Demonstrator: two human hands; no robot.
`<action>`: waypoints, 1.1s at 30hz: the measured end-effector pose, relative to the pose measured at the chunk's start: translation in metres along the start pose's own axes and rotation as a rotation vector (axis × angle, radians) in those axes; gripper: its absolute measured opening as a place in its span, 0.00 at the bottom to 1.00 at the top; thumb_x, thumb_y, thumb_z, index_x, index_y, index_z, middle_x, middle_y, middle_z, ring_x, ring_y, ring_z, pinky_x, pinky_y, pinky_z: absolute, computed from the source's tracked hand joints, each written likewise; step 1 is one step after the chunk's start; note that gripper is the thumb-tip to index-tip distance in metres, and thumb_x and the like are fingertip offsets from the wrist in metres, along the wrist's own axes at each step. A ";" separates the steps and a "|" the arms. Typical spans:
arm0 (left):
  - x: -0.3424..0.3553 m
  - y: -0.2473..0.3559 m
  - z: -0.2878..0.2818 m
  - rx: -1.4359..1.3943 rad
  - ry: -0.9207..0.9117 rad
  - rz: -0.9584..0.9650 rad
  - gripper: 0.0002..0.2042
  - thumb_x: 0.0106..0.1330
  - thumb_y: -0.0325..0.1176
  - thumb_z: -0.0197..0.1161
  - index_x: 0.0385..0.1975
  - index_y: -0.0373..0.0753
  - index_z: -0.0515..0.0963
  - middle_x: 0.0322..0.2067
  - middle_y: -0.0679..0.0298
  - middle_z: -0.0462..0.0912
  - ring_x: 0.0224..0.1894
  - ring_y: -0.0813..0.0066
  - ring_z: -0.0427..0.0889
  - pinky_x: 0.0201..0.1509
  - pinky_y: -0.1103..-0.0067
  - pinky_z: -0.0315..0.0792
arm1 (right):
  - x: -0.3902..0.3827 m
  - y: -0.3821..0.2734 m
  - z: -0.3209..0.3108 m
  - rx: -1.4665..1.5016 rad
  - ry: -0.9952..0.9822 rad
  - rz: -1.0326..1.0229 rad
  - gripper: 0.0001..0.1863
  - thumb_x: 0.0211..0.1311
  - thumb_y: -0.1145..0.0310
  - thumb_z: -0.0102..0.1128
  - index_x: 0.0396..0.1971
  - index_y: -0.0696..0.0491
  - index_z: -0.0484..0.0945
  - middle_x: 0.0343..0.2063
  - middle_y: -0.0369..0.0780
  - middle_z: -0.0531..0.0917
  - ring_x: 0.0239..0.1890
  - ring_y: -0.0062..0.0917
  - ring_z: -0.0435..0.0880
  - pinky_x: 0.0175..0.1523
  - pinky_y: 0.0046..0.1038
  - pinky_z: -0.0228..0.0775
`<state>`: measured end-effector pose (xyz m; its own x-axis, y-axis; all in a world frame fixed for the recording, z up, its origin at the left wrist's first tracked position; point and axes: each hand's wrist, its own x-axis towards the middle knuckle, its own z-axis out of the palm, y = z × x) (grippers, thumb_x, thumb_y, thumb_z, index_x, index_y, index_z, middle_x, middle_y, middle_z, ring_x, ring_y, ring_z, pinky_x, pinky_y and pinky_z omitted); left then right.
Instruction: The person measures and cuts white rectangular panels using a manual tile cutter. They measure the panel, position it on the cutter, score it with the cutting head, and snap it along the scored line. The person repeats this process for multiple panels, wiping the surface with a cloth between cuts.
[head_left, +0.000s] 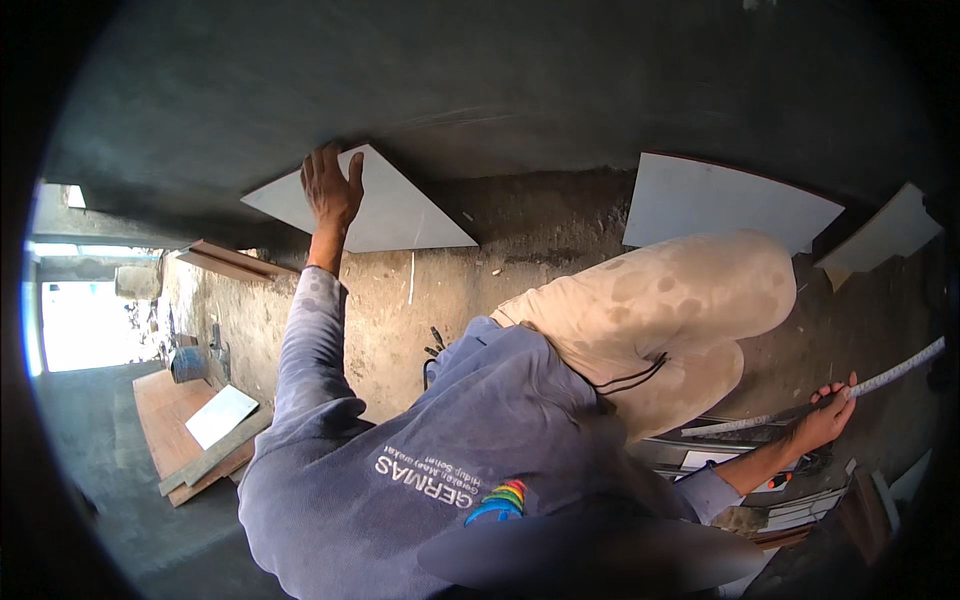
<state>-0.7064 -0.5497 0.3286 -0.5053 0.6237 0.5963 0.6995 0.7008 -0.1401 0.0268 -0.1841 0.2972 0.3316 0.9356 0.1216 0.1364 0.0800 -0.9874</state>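
Fingers outstretched, my left hand (331,190) lies flat against the upper edge of a white tile (400,212), which leans at an angle on the dark wall. My right hand (828,415) is wrapped round a long, thin, whitish bar (896,371), mottled along its length; its exact kind I cannot make out. One end of the bar reaches past my knee, and the other runs off toward the right rim. My bent legs (660,300) lie between the two hands.
Another white tile (725,203) leans on the wall beyond my knees, with a pale piece (885,238) farther right. Stacked tiles (805,512) stand at lower right. At left are brown boards (175,415), a small white tile (221,416), a bucket (187,364) and a bright opening (95,325).
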 end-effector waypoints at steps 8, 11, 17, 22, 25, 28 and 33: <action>0.000 -0.047 -0.016 -0.131 -0.396 0.214 0.27 0.69 0.54 0.66 0.52 0.33 0.83 0.58 0.42 0.81 0.65 0.39 0.74 0.71 0.54 0.64 | 0.014 0.061 -0.017 -0.172 0.133 0.091 0.16 0.79 0.65 0.52 0.60 0.49 0.80 0.30 0.30 0.80 0.27 0.13 0.78 0.29 0.17 0.67; 0.009 -0.044 -0.036 -0.254 -0.609 0.189 0.30 0.65 0.53 0.70 0.51 0.28 0.80 0.48 0.39 0.86 0.53 0.41 0.84 0.57 0.58 0.76 | 0.034 0.079 -0.016 -0.049 0.240 -0.063 0.13 0.80 0.64 0.52 0.55 0.53 0.80 0.30 0.31 0.78 0.27 0.14 0.77 0.30 0.17 0.69; 0.041 -0.046 -0.054 -0.043 -1.075 0.177 0.32 0.61 0.44 0.75 0.63 0.35 0.78 0.60 0.39 0.80 0.66 0.44 0.76 0.70 0.64 0.70 | 0.094 0.075 0.000 0.089 0.398 -0.248 0.13 0.80 0.65 0.52 0.49 0.59 0.78 0.34 0.37 0.83 0.34 0.23 0.85 0.42 0.24 0.78; 0.049 -0.054 -0.050 0.168 -1.228 0.245 0.32 0.64 0.49 0.74 0.62 0.33 0.78 0.51 0.34 0.82 0.59 0.41 0.81 0.61 0.60 0.75 | 0.094 0.094 0.025 -0.195 0.260 -0.201 0.14 0.79 0.66 0.51 0.47 0.60 0.81 0.38 0.43 0.90 0.41 0.26 0.89 0.51 0.30 0.77; 0.049 -0.057 -0.050 0.059 -1.339 0.294 0.31 0.62 0.51 0.75 0.57 0.32 0.80 0.50 0.36 0.83 0.57 0.37 0.80 0.57 0.59 0.77 | 0.087 0.106 0.031 -0.080 0.138 -0.120 0.14 0.80 0.64 0.52 0.52 0.58 0.80 0.41 0.39 0.89 0.46 0.22 0.88 0.49 0.25 0.77; 0.041 -0.058 -0.055 0.140 -1.412 0.351 0.28 0.62 0.49 0.74 0.52 0.30 0.80 0.48 0.34 0.83 0.56 0.35 0.81 0.55 0.57 0.77 | 0.082 0.109 0.022 -0.126 0.190 -0.130 0.15 0.80 0.64 0.52 0.52 0.58 0.80 0.43 0.39 0.89 0.46 0.22 0.88 0.49 0.25 0.77; 0.024 -0.043 -0.072 0.190 -1.489 0.391 0.23 0.62 0.42 0.72 0.48 0.30 0.78 0.47 0.37 0.84 0.54 0.35 0.82 0.56 0.57 0.75 | 0.084 0.107 -0.002 -0.020 0.239 -0.022 0.15 0.82 0.62 0.50 0.54 0.56 0.79 0.44 0.40 0.89 0.48 0.23 0.89 0.49 0.24 0.78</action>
<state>-0.7125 -0.5896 0.4059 -0.4214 0.4604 -0.7813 0.8895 0.3777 -0.2572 0.0714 -0.0975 0.2022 0.5394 0.8256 0.1654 0.1633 0.0901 -0.9825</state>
